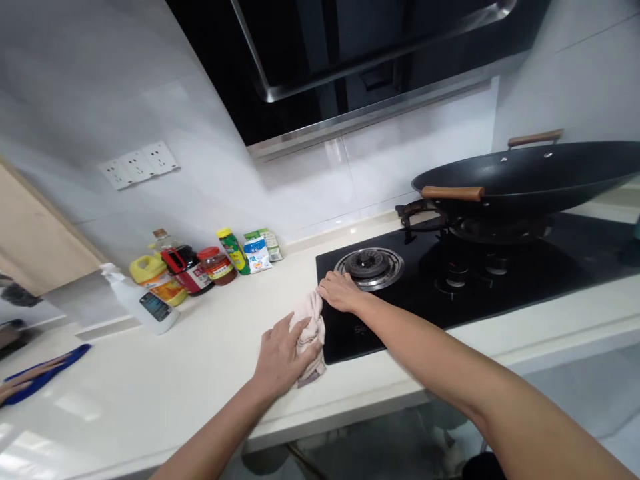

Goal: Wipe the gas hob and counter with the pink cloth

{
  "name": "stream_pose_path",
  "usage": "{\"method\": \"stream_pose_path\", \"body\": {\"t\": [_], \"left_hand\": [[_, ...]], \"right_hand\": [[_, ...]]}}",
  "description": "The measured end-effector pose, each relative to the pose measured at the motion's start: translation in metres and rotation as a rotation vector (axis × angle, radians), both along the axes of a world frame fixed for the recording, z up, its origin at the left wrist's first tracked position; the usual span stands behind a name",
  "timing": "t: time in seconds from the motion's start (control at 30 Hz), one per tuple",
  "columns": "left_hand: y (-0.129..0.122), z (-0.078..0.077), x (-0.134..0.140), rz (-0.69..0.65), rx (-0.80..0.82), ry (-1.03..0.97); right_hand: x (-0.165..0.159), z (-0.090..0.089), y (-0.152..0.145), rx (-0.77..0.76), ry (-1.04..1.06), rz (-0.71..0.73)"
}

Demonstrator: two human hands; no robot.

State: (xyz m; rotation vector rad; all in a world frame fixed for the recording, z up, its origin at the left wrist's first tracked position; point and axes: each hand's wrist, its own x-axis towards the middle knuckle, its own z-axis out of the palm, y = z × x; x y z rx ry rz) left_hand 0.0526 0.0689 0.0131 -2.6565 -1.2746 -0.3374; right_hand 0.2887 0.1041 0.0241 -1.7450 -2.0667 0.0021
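A crumpled pale pink cloth [311, 327] lies on the white counter along the left edge of the black glass gas hob [350, 327]. My left hand [283, 353] rests over the cloth, with thumb and fingers pressed around its folds. At the upper end of the cloth is my right hand [340, 291], its fingers curled at the hob's left edge. The fingertips touch the cloth there, but whether they grip it or the hob's rim is hidden. Just behind that hand sits the left burner [370, 267], with no pot on it.
A large black wok [530, 177] with wooden handles stands on the right burner. Along the wall are a white spray bottle [145, 303], a yellow jug [160, 280], a red-lidded jar [217, 267] and packets [257, 255]. Another person's hand [25, 383] presses a blue cloth [55, 373]. A range hood [350, 67] overhangs.
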Motion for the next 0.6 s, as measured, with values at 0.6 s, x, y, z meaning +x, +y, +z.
{"method": "stream_pose_path", "body": {"t": [0.6], "left_hand": [[0.106, 0.006, 0.053, 0.191, -0.057, 0.054]], "right_hand": [[0.000, -0.005, -0.003, 0.017, -0.109, 0.011]]}}
